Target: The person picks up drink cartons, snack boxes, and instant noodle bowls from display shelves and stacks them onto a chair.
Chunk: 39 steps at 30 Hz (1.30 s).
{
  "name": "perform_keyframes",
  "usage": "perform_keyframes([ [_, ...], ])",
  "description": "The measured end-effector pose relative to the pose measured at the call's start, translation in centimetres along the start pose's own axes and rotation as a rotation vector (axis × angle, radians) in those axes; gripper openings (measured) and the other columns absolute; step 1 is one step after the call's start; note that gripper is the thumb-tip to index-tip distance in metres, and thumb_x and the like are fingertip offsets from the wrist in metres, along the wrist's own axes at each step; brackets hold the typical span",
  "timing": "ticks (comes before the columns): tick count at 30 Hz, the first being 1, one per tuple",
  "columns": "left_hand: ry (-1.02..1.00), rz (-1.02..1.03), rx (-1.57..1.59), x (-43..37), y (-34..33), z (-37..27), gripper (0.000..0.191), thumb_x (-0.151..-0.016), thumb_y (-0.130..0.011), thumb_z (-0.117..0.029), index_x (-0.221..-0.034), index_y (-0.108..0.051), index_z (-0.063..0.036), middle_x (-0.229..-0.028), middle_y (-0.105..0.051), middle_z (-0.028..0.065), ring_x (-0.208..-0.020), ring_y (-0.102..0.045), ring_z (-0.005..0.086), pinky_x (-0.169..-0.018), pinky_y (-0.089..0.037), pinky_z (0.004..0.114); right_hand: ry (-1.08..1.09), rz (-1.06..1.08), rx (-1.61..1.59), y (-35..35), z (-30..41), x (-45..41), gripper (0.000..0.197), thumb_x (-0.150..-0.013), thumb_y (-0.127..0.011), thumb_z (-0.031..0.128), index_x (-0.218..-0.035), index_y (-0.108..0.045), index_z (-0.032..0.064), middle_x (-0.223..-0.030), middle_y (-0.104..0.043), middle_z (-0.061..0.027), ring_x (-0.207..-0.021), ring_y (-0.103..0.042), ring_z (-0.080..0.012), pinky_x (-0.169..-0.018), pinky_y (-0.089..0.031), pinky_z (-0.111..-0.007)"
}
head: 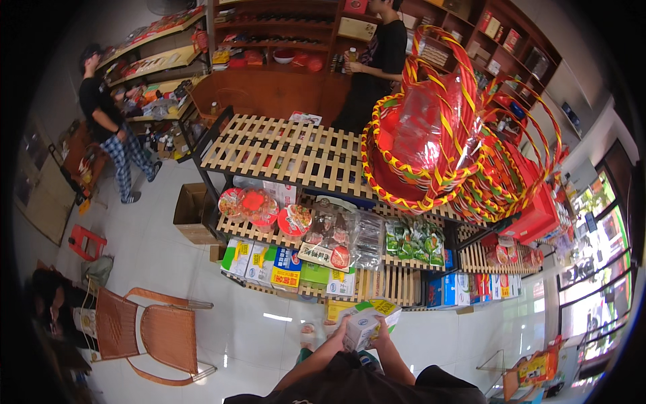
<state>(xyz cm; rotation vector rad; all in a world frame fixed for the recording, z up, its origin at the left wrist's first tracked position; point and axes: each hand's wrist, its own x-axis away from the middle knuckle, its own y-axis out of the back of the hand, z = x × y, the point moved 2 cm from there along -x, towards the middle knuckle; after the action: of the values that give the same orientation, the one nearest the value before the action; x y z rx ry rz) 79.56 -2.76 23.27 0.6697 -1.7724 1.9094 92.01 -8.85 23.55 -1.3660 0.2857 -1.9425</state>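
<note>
Between my two hands, close to my body, is a white carton [361, 329] with green and yellow panels. My left hand [342, 334] grips its left side, and my right hand [382, 336] grips the right side. Fingers of both hands are partly hidden by the carton. Just beyond it stands a slatted wooden shelf rack [282, 151] with a black metal frame. Similar white cartons [260, 262] fill part of its bottom level. A yellow box [330, 310] shows low down, just left of the carton.
Red-and-yellow woven baskets [424, 192] stand on the rack's top right. Instant noodle bowls [294, 220] and green packets [415, 241] sit on the middle level. A wicker chair [169, 338] is at left. One person [388, 50] stands behind the rack, another [103, 116] at far left.
</note>
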Motion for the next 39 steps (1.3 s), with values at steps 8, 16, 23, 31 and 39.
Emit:
perform_keyframes([
  [8, -0.175, 0.088, 0.329, -1.8, -2.0, 1.7, 0.056, -0.081, -0.041, -0.053, -0.118, -0.047, -0.0107, -0.113, -0.053, 0.0077, -0.101, -0.051, 0.0264, -0.085, -0.042, 0.043, -0.180, 0.041, 0.089, 3.7, 2.4, -4.0, 0.054, -0.075, -0.047, 0.040, -0.120, -0.044, 0.0099, -0.115, -0.051, -0.0120, -0.104, -0.049, -0.0319, -0.088, -0.038, -0.046],
  [16, -0.258, -0.076, 0.623, -8.1, 0.2, 2.3, 0.056, -0.080, -0.039, -0.058, -0.110, -0.054, -0.0133, -0.107, -0.058, 0.0053, -0.098, -0.053, 0.0240, -0.081, -0.043, 0.043, -0.146, 0.075, 0.218, 5.0, 5.1, -9.2, 0.049, -0.076, -0.053, 0.035, -0.116, -0.044, 0.0083, -0.109, -0.053, -0.0091, -0.097, -0.053, -0.0263, -0.082, -0.044, -0.038],
  [23, -0.236, -0.339, 0.330, -8.6, -2.8, 1.5, 0.084, -0.066, -0.035, -0.077, -0.125, -0.040, -0.0161, -0.127, -0.038, 0.0084, -0.114, -0.037, 0.0321, -0.084, -0.034, 0.052, 0.008, -0.364, 0.444, 7.8, 8.0, -13.2, 0.079, -0.059, -0.071, 0.022, -0.122, -0.029, 0.0031, -0.103, -0.049, -0.0139, -0.088, -0.053, -0.0276, -0.069, -0.047, -0.042],
  [31, -0.250, -0.484, 0.196, -13.5, -2.6, 1.2, 0.097, -0.063, -0.030, -0.082, -0.126, -0.036, -0.0091, -0.124, -0.038, 0.0177, -0.110, -0.038, 0.0338, -0.085, -0.030, 0.052, -0.171, -0.368, 0.462, 12.4, 11.5, -17.0, 0.076, -0.060, -0.069, 0.022, -0.121, -0.029, 0.0013, -0.106, -0.047, -0.0164, -0.091, -0.052, -0.0274, -0.069, -0.046, -0.040],
  [39, -0.479, -0.277, 0.249, -17.2, -0.4, -0.5, 0.067, -0.079, -0.039, -0.059, -0.126, -0.033, -0.0113, -0.126, -0.037, 0.0080, -0.113, -0.035, 0.0259, -0.094, -0.027, 0.041, 0.136, -0.503, 0.749, 10.1, 11.5, -22.3, 0.072, -0.056, -0.070, 0.029, -0.116, -0.039, 0.0063, -0.104, -0.053, -0.0115, -0.088, -0.054, -0.0275, -0.069, -0.045, -0.044],
])
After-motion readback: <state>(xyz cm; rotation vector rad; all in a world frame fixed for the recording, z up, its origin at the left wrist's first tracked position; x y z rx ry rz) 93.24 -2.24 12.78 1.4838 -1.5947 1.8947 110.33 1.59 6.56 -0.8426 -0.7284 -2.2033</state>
